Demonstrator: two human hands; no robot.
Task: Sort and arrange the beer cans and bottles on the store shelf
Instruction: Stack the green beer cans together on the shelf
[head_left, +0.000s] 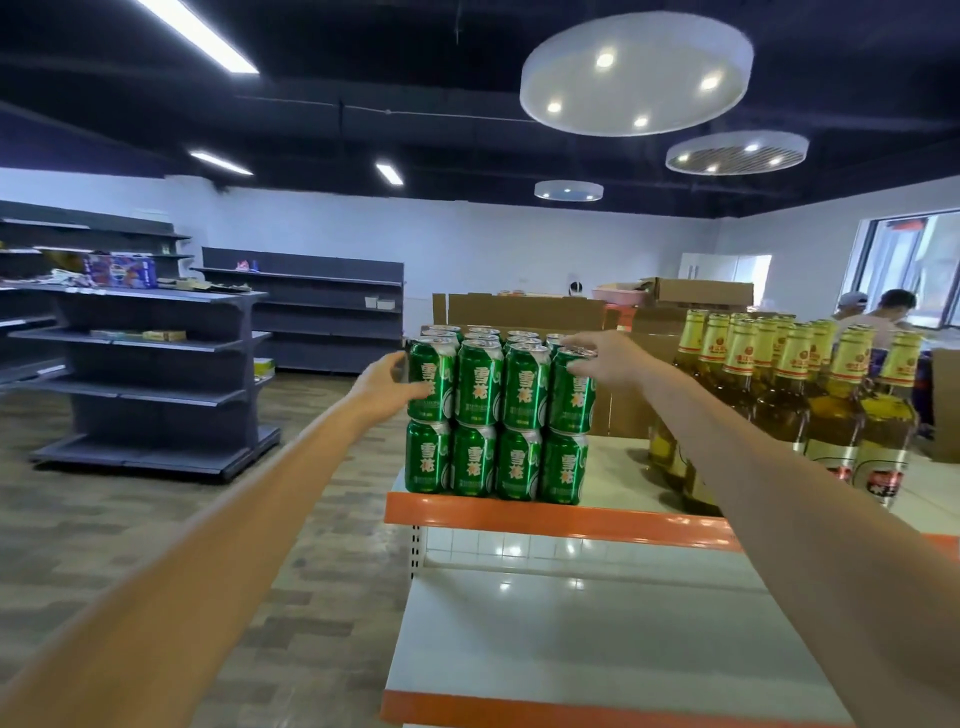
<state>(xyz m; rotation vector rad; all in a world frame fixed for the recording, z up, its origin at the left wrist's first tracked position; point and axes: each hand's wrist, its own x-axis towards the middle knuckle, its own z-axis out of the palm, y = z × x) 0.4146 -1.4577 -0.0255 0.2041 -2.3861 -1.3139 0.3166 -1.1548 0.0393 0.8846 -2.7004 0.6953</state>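
Green beer cans (493, 415) stand stacked two high in several rows at the left end of the white top shelf (618, 478) with its orange edge. My left hand (387, 384) grips the upper can at the stack's left front corner. My right hand (602, 358) curls over the top of the upper can at the right front corner. Amber beer bottles (795, 400) with gold foil necks stand grouped on the same shelf to the right, partly hidden behind my right forearm.
A lower white shelf (571, 649) juts out below. Cardboard boxes (524, 312) stand behind the cans. Dark grey shelving units (156, 374) stand across the wood-look floor at left. Two people (878, 312) are at the far right near a window.
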